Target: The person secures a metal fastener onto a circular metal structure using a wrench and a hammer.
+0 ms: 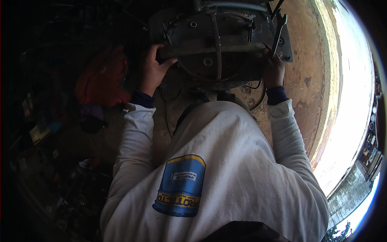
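Observation:
A dark metal frame [234,36] with curved rods and plates is in front of me. A long grey bar [201,51] runs across it from side to side, and a thin upright rod [217,60] crosses that bar. My left hand [154,68] is at the bar's left end, thumb and fingers spread apart around it; whether it presses on the bar I cannot tell. At the right end, my right hand [274,69] is closed on a wrench [279,34], whose open jaw points up and away. Its fingertips are close to the bar, partly in shadow.
A red cloth [102,78] lies to the left in deep shadow, with a dark cap-like item [92,117] below it. A cable [166,109] trails over the brown floor [308,80] beneath the frame. Bright daylight falls on the right. Dim clutter fills the far left.

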Available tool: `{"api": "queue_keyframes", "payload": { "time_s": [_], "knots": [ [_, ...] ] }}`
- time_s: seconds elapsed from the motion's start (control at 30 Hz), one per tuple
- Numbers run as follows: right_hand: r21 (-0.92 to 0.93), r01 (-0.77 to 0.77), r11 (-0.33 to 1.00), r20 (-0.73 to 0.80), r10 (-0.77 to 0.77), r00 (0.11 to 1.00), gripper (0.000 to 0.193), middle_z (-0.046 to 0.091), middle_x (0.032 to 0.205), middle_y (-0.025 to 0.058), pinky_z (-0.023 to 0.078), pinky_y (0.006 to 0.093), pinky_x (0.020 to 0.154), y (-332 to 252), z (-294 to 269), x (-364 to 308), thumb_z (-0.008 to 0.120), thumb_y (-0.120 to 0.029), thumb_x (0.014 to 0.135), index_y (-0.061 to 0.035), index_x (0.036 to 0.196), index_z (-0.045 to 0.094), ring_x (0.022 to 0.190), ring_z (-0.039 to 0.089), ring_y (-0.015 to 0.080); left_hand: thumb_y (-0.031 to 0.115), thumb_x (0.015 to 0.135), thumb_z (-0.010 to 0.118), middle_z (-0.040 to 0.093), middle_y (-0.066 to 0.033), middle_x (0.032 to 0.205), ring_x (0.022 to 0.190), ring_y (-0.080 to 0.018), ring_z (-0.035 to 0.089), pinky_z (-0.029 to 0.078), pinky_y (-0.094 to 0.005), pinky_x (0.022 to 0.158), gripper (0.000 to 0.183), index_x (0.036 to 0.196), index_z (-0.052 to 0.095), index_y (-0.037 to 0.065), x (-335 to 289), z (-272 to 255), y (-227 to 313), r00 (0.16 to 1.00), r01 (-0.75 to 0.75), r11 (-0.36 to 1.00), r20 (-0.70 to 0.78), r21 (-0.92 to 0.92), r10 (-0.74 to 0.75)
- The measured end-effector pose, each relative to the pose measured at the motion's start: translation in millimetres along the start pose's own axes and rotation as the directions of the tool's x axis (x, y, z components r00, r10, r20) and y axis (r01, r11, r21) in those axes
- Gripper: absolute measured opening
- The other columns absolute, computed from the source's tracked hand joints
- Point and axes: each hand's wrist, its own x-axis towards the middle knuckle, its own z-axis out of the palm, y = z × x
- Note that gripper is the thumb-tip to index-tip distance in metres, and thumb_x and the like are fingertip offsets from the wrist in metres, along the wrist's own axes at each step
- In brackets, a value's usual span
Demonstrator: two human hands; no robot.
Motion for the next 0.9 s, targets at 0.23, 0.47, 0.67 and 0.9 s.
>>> {"api": "queue_keyframes", "payload": {
  "time_s": [0.23, 0.47, 0.67, 0.9],
  "knots": [
    [0.137, -0.055, 0.989, 0.074, 0.045, 0.996, 0.033, 0.072, 0.092, -0.0012, 0.046, 0.0229, 0.075, 8, -6, 2, 0.064, -0.03, 0.1, -0.0103, 0.125, 0.071, 0.083, 0.057, 0.0031, 0.009, 0.081, 0.082, 0.068, -0.0071, 0.11, 0.104, -0.0137, 0.062, 0.048, -0.0301, 0.093, 0.043, 0.117, 0.061, 0.002, 7, -9, -2, 0.989, 0.027, 0.999, 0.142, 0.022, -0.03],
    [0.337, -0.029, 0.941, 0.07, 0.005, 0.997, 0.039, 0.072, 0.11, 0.0029, 0.045, 0.0208, 0.072, -3, -19, 2, 0.059, -0.024, 0.104, 0.0, 0.134, 0.06, 0.08, 0.054, 0.0021, 0.004, 0.086, 0.074, 0.065, -0.0075, 0.123, 0.116, -0.0144, 0.058, 0.044, -0.0289, 0.102, 0.046, 0.129, 0.059, 0.001, 0, -30, -4, 0.978, 0.109, 0.966, 0.201, -0.236, -0.061],
    [0.387, -0.047, 0.921, 0.049, 0.031, 0.998, 0.04, 0.07, 0.114, 0.0084, 0.044, 0.021, 0.07, -9, -22, -2, 0.06, -0.025, 0.103, 0.0009, 0.133, 0.059, 0.076, 0.053, 0.0036, 0.004, 0.088, 0.071, 0.064, -0.0092, 0.129, 0.123, -0.0165, 0.057, 0.042, -0.0302, 0.105, 0.046, 0.132, 0.058, 0.001, -3, -26, 2, 0.982, 0.1, 0.967, 0.179, -0.235, -0.059],
    [0.461, -0.066, 0.885, -0.004, 0.076, 0.997, 0.035, 0.068, 0.102, 0.0073, 0.042, 0.0216, 0.062, 8, -32, -15, 0.058, -0.024, 0.104, 0.0007, 0.13, 0.06, 0.075, 0.055, 0.0067, 0.005, 0.09, 0.069, 0.066, -0.0094, 0.128, 0.124, -0.0184, 0.059, 0.042, -0.0317, 0.106, 0.043, 0.132, 0.059, 0.002, -20, -21, -7, 0.999, 0.001, 0.943, -0.031, -0.332, -0.012]
  ]
}}
